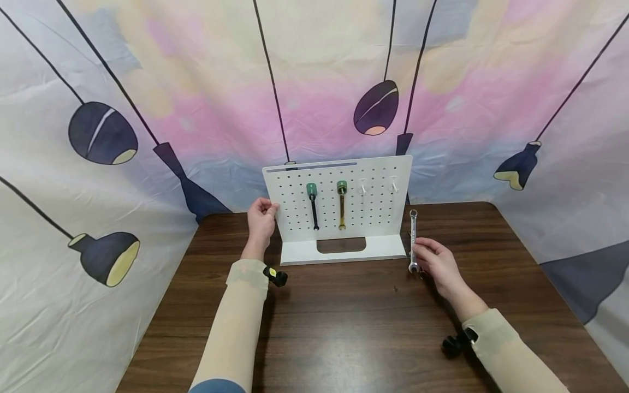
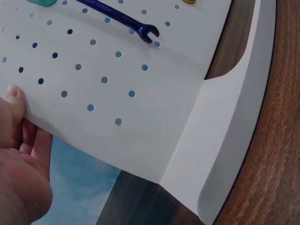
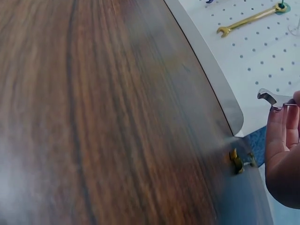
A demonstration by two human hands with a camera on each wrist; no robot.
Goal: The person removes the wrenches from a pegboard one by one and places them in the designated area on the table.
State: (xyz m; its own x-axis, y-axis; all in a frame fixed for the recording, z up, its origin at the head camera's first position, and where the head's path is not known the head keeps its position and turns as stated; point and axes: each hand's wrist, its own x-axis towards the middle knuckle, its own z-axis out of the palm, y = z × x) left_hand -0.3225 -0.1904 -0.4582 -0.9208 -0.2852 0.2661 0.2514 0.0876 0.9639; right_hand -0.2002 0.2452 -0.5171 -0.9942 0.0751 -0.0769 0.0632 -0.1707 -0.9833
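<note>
A white pegboard stand (image 1: pixel 297 254) is upright on the table. My left hand (image 1: pixel 261 221) grips its left edge between thumb and fingers, the thumb (image 2: pixel 16 101) lying on the front face. Beyond the board's right edge, my right hand (image 1: pixel 439 266) pinches a silver combination wrench (image 1: pixel 413 234), held upright with the ring end on top. On the board a dark purple wrench (image 1: pixel 314 212) and a gold wrench (image 1: pixel 342 208) hang from green-headed holders. Two clear hooks (image 1: pixel 363 188) to their right carry nothing.
A small gold-coloured object (image 3: pixel 236 161), too blurred to identify, lies on the brown wooden table (image 1: pixel 344 327) beside the board's right end. Behind the table hangs a cloth (image 1: pixel 314 109) printed with lamps.
</note>
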